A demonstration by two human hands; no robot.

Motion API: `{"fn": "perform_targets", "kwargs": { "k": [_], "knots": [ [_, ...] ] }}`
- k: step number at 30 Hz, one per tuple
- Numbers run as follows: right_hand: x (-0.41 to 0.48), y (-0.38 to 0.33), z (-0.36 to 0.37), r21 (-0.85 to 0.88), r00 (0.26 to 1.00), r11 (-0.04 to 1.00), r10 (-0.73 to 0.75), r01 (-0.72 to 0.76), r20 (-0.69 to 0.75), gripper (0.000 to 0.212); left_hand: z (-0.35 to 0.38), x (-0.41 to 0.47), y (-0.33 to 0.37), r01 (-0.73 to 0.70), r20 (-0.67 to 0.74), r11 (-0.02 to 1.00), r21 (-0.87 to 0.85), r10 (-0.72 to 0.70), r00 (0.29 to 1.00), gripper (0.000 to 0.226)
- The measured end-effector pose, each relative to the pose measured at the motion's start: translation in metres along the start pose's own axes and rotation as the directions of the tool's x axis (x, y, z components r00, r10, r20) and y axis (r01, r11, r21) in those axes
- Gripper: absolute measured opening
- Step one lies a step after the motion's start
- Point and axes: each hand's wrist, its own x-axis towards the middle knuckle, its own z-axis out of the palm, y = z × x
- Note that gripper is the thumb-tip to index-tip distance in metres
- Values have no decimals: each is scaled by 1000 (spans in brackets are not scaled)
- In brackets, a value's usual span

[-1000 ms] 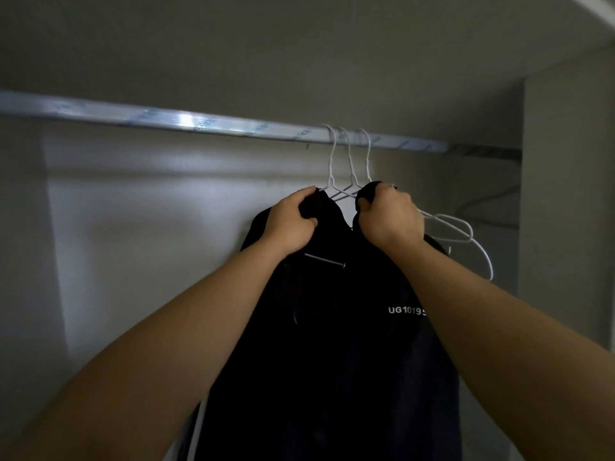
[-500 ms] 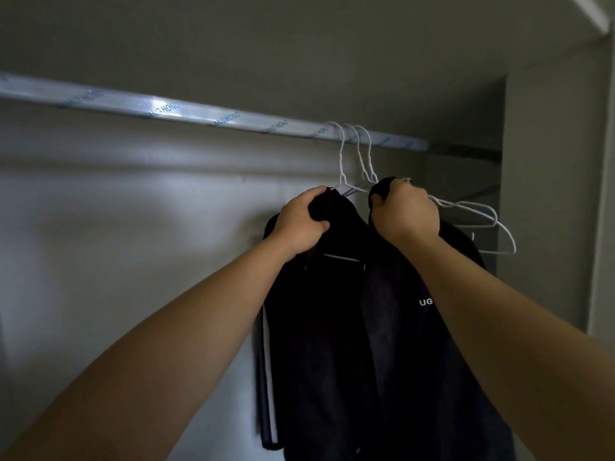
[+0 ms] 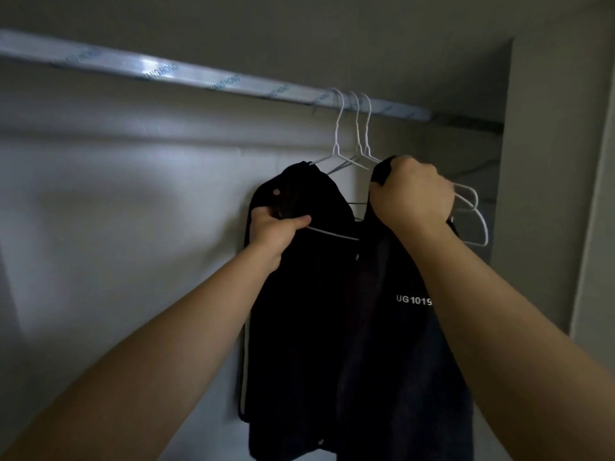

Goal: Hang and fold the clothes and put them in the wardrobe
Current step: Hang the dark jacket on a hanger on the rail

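Note:
A black jacket (image 3: 332, 327) with white lettering hangs on a white wire hanger (image 3: 336, 141) hooked over the silver wardrobe rail (image 3: 159, 69). My left hand (image 3: 274, 227) grips the jacket's left front panel just below the shoulder, thumb over the fabric. My right hand (image 3: 411, 194) grips the top of the jacket's right collar edge, up near the hanger's neck. The jacket front hangs open between my hands, and the hanger's lower bar shows across the gap.
Two more white wire hangers (image 3: 472, 221) hang bare on the rail just right of the jacket. The wardrobe's side wall (image 3: 539, 194) stands close on the right. The pale back wall (image 3: 116, 227) stretches to the left under the rail.
My left hand has slid down from the collar to the jacket's left front panel. My right hand stays on the right collar edge. The view has shifted slightly.

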Motion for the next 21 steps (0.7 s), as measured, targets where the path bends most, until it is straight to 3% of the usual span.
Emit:
{"fn": "perform_targets", "kwargs": {
  "k": [2, 4, 7, 10, 13, 14, 18, 21],
  "knots": [
    [-3, -2, 2, 82, 994, 996, 30, -39, 106, 11, -7, 0, -13, -1, 26, 995, 96, -2, 1000, 67],
    [-8, -5, 7, 297, 962, 942, 77, -157, 263, 35, -16, 0, -25, -15, 44, 969, 246, 5, 999, 62],
    [-31, -8, 15, 659, 916, 652, 152, -376, 372, 63, -26, -4, -39, -124, 60, 895, 429, 109, 992, 49],
    [-61, -7, 31, 816, 923, 431, 206, -384, 325, 67, -29, -18, -43, -319, 194, 826, 465, 256, 947, 50],
    [-87, -7, 50, 897, 899, 173, 252, -406, 358, 71, -29, -32, -46, -423, 264, 760, 493, 332, 905, 49],
    [-95, -7, 55, 899, 894, 154, 265, -410, 362, 70, -29, -35, -48, -445, 277, 736, 511, 349, 895, 47],
    [-110, -13, 66, 817, 913, 440, 335, -371, 234, 59, -33, -48, -58, -509, 322, 623, 594, 396, 860, 41],
    [-99, -13, 69, 762, 915, 548, 376, -345, 144, 59, -37, -51, -65, -558, 359, 524, 644, 437, 825, 41]
  ]
}}
